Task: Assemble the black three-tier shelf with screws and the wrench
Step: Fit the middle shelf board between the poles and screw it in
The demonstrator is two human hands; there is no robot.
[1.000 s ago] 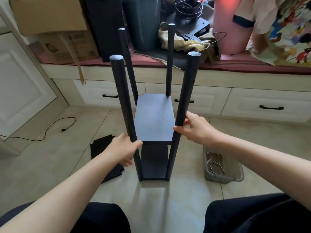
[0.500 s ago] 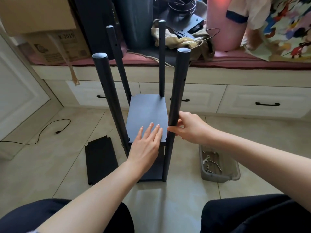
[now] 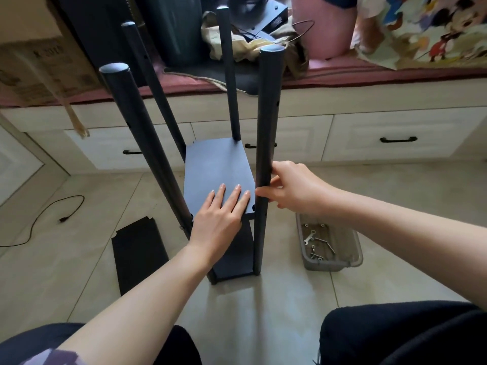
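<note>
The black shelf frame stands upright on the tiled floor, several round poles rising from a bottom board (image 3: 232,262). A second black board, the middle tier (image 3: 216,164), sits between the poles. My left hand (image 3: 218,214) lies flat on the near part of that board, fingers straight. My right hand (image 3: 292,188) grips the near right pole (image 3: 266,122) at the board's height. The near left pole (image 3: 137,133) leans toward me. A loose black board (image 3: 137,254) lies on the floor to the left.
A grey plastic tray (image 3: 342,262) at the right of the shelf holds a small wrench (image 3: 309,237), an Allen key and screws. Behind stands a drawer bench (image 3: 369,133) piled with boxes, cloth and a pillow. A black cable (image 3: 52,214) trails at left. My knees frame the bottom.
My left hand let go of the near left pole and moved onto the middle board, where it now rests flat. My right hand keeps its grip on the near right pole.
</note>
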